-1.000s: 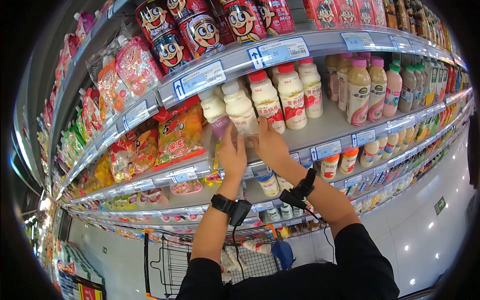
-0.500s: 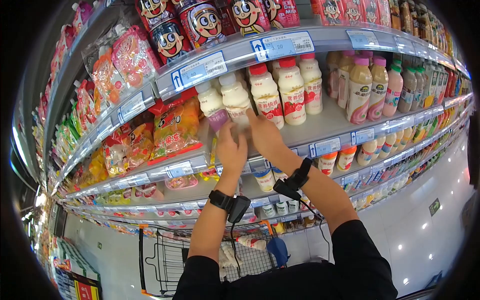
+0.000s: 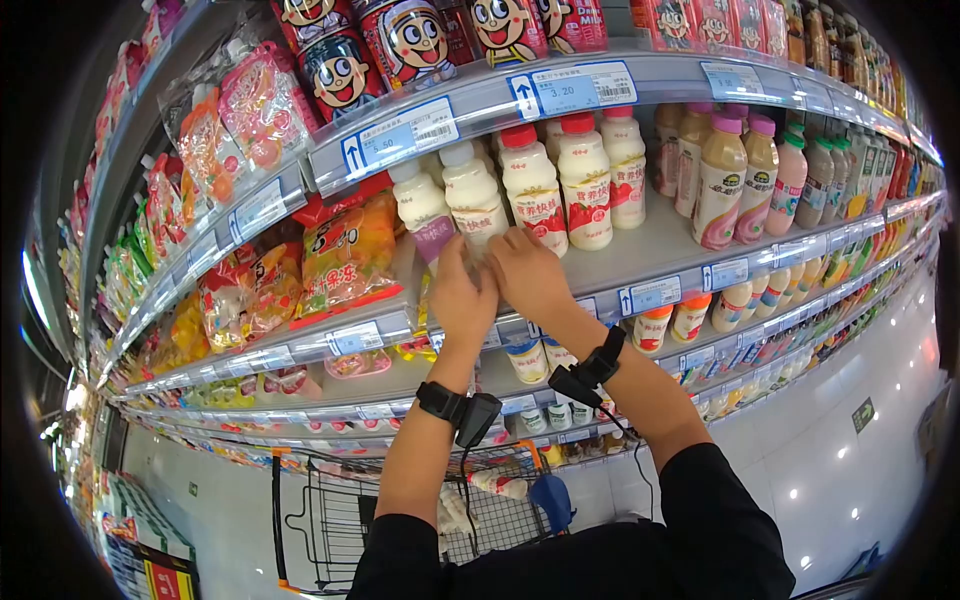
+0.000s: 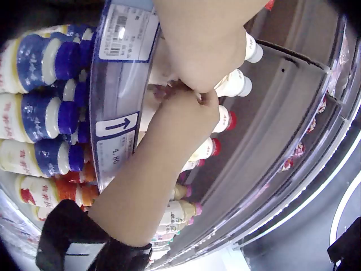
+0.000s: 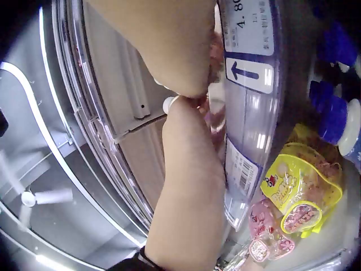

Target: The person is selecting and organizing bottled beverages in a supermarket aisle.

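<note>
Both hands meet low in front of two white-capped bottles at the shelf's front edge. My left hand is in front of the purple-labelled bottle, fingers bent toward the other hand. Beside it, my right hand has its fingers bent down, close to the base of the second white-capped bottle. In the left wrist view, the right hand overlaps the left hand. Their fingertips are mostly hidden, so I cannot tell what they hold. Red-capped bottles stand just right of them.
Bagged jelly sweets lie left of the bottles. Pink-capped bottles stand farther right. Above runs a shelf edge with price labels and red cans. Below is a shopping cart with white bottles in it.
The right hand's fingers have come down from the front of the second white-capped bottle and bent closer to the left hand. The bottles stand where they were; the head view has shifted slightly.
</note>
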### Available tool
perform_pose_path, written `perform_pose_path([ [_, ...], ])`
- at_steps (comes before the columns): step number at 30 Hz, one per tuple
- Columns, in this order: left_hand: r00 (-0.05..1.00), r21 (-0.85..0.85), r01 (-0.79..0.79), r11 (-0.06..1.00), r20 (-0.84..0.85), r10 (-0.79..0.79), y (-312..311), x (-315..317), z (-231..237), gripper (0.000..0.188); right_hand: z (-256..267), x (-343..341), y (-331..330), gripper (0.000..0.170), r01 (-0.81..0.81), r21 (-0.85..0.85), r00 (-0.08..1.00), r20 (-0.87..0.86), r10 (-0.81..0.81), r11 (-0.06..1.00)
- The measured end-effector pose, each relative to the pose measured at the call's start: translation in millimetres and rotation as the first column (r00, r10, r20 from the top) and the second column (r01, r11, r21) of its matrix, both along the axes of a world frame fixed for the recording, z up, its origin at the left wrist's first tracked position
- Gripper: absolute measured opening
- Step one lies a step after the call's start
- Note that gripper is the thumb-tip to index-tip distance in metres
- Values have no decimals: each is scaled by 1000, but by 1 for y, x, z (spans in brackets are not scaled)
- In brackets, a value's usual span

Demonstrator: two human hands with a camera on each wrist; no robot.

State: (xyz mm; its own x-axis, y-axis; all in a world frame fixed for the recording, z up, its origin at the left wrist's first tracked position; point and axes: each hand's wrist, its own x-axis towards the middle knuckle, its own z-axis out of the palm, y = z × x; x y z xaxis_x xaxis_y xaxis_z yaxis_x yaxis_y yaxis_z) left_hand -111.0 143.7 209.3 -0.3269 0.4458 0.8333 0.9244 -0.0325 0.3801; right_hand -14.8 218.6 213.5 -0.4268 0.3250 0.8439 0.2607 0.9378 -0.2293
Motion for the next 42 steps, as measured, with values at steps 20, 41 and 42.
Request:
perform_pose_path([
  [20,999,-98,40,994,-25,-43,-2,0,3,56,2,2,-5,21,13,-145,992,127,6,989],
  [41,997,-67,-15,998,-70,11,4,-5,-5,45,3,-4,-4,35,54,-228,970,244,3,972],
  [42,999,-80,-9,997,-50,5,4,-6,-5,45,3,-5,-3,35,60,-227,968,251,-1,972],
])
